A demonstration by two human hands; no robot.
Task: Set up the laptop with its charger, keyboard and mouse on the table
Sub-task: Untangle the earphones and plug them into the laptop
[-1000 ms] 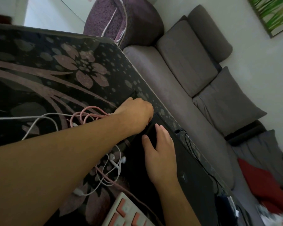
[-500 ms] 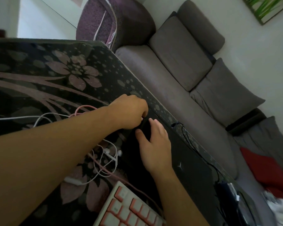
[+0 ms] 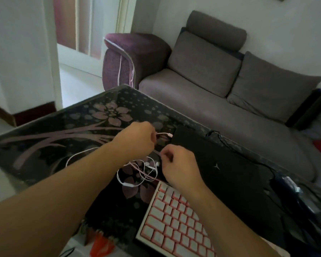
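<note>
A closed black laptop [image 3: 220,164] lies on the dark floral table [image 3: 67,130], near its sofa-side edge. A white and pink keyboard [image 3: 174,219] sits in front of it. My left hand [image 3: 137,140] is closed on a pink cable [image 3: 162,134] whose plug end points at the laptop's left edge. My right hand [image 3: 178,164] pinches the same pink cable lower down, beside the laptop's front left corner. A black charger cable [image 3: 219,136] hangs over the far table edge. No mouse shows.
White earphones [image 3: 150,166] and their cord lie tangled under my hands. A grey sofa [image 3: 211,101] with a purple armrest stands just behind the table. Dark clutter and cables sit at the table's right end [image 3: 295,197]. Something orange [image 3: 100,245] lies at the near edge.
My right hand has lifted off the laptop lid and closed on the pink cable. My left hand has pulled the plug end free beside the laptop. The camera has swung level, bringing the keyboard into view.
</note>
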